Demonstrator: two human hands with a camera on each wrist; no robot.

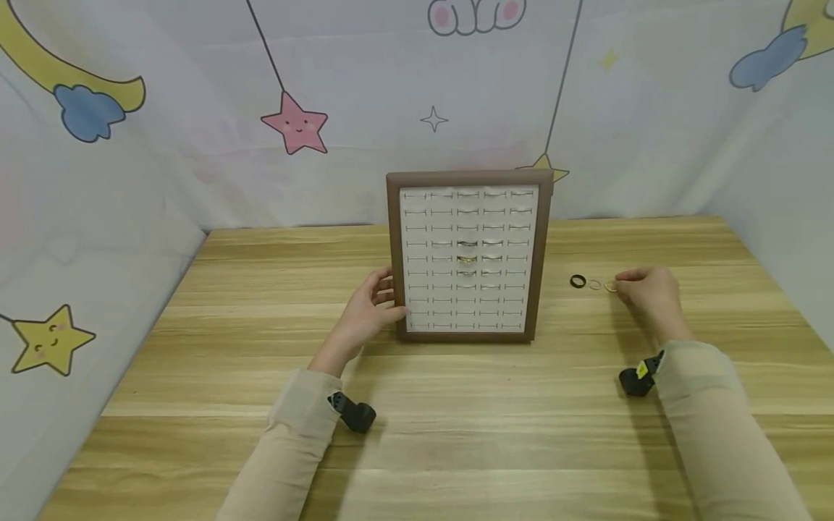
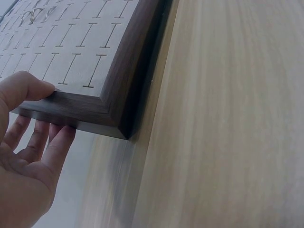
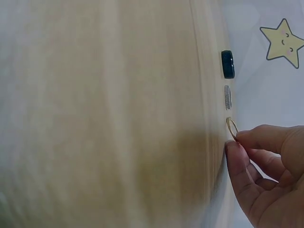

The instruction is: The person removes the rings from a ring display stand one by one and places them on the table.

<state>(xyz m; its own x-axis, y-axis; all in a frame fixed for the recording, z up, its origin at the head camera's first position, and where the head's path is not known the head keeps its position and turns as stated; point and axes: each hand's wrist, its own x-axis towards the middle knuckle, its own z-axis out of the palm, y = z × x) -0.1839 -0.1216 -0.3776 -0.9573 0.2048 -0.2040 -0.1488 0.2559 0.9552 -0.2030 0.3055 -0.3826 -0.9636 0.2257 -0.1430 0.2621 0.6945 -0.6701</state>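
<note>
A ring display board (image 1: 465, 311) with a brown frame and a white slotted face stands upright on the table. My left hand (image 1: 367, 312) grips its left edge, thumb on the front and fingers behind, as the left wrist view also shows. Several rings sit in the middle slots, among them a gold ring (image 1: 466, 259). On the right, my right hand (image 1: 654, 295) pinches a thin gold ring (image 3: 232, 127) between thumb and forefinger at the table surface. Beside it lie a silver ring (image 1: 594, 284) and a black ring (image 1: 578, 281).
The wood-grain table (image 1: 456, 434) meets a pale curtain (image 1: 365, 72) with printed stars and moons behind it. Small black wrist cameras are strapped to both sleeves, one on the left (image 1: 355, 414) and one on the right (image 1: 637, 382).
</note>
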